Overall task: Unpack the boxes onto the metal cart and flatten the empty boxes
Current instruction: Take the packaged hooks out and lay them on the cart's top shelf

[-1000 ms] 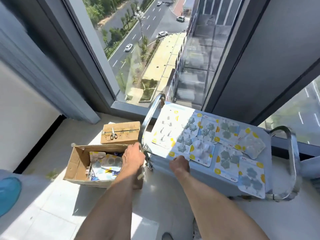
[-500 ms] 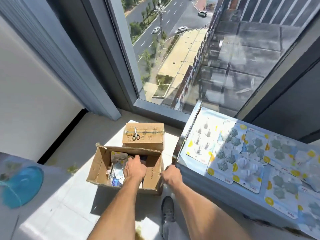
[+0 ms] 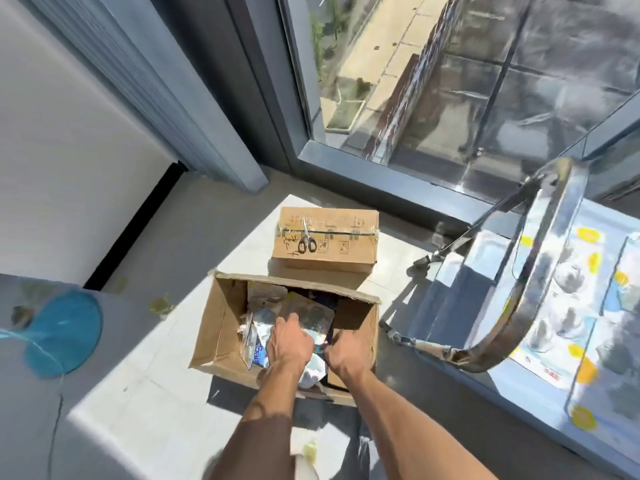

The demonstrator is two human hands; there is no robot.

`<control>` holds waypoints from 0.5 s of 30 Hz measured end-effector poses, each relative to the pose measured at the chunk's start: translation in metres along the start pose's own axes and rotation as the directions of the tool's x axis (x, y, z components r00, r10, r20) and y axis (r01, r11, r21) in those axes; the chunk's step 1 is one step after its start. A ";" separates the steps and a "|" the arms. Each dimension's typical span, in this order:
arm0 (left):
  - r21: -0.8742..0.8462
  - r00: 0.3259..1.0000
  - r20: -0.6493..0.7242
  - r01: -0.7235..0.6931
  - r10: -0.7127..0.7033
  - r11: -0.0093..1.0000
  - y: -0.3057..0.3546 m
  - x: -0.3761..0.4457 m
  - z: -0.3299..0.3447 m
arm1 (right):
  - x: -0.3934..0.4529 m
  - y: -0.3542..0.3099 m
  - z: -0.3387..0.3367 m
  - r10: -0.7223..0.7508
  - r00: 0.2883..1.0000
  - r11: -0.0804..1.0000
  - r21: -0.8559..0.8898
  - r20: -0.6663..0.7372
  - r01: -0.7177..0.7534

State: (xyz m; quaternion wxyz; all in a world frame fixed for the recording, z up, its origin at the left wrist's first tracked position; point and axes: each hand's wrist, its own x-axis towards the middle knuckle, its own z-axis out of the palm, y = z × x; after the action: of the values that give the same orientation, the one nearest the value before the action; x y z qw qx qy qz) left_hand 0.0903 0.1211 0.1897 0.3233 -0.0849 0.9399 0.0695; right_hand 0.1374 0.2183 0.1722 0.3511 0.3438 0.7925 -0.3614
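Observation:
An open cardboard box (image 3: 221, 327) stands on the floor in front of me, holding several blister packs (image 3: 304, 315). Both my hands are down inside it. My left hand (image 3: 289, 344) grips a silvery pack from above with curled fingers. My right hand (image 3: 346, 355) is curled at that pack's right edge, its fingertips hidden in the box. The metal cart (image 3: 485, 306) stands to the right, its curved handle (image 3: 540, 271) toward the box, with several unpacked blister packs (image 3: 571, 306) laid flat on its top.
A taped, closed cardboard box (image 3: 332, 251) sits just behind the open one, with scissors (image 3: 306, 242) lying on it. A floor-to-ceiling window (image 3: 450, 81) runs behind. A blue round object (image 3: 62, 330) lies at the left on a grey surface.
My right hand has left the cart's edge and joined my left hand inside the open box. My view has swung left and down, so the box is now central.

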 end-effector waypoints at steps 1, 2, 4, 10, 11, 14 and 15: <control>0.015 1.000 0.013 -0.002 0.002 1.000 -0.006 0.014 0.009 | 0.013 0.000 0.010 0.001 1.000 1.000 -0.011 0.010 -0.001; 0.028 1.000 0.020 -0.004 0.003 1.000 -0.012 0.028 0.019 | 0.026 0.000 0.021 -0.010 1.000 1.000 -0.018 0.017 0.010; 0.041 1.000 0.025 -0.004 0.003 0.999 -0.022 0.055 0.038 | 0.052 0.002 0.040 -0.002 0.999 1.000 -0.006 0.051 0.002; 0.063 0.999 0.043 -0.033 0.030 0.997 -0.048 0.117 0.088 | 0.108 0.018 0.098 0.072 0.993 0.997 -0.004 0.092 -0.072; 0.068 0.998 0.056 -0.025 0.021 0.997 -0.052 0.127 0.097 | 0.118 0.020 0.108 0.079 0.992 0.997 -0.008 0.097 -0.079; 0.068 0.994 0.111 0.010 -0.018 0.998 -0.063 0.159 0.124 | 0.152 0.023 0.132 0.122 0.989 0.991 0.051 0.086 -0.127; 0.080 0.992 0.125 0.014 -0.024 0.997 -0.065 0.168 0.131 | 0.160 0.024 0.137 0.134 0.988 0.988 0.068 0.072 -0.139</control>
State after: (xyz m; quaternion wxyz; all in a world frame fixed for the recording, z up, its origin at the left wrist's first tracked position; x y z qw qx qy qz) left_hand 0.0512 0.0624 -0.0223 0.3858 -0.0765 0.9188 0.0345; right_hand 0.1161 0.1661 -0.0319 0.3887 0.3972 0.7411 -0.3766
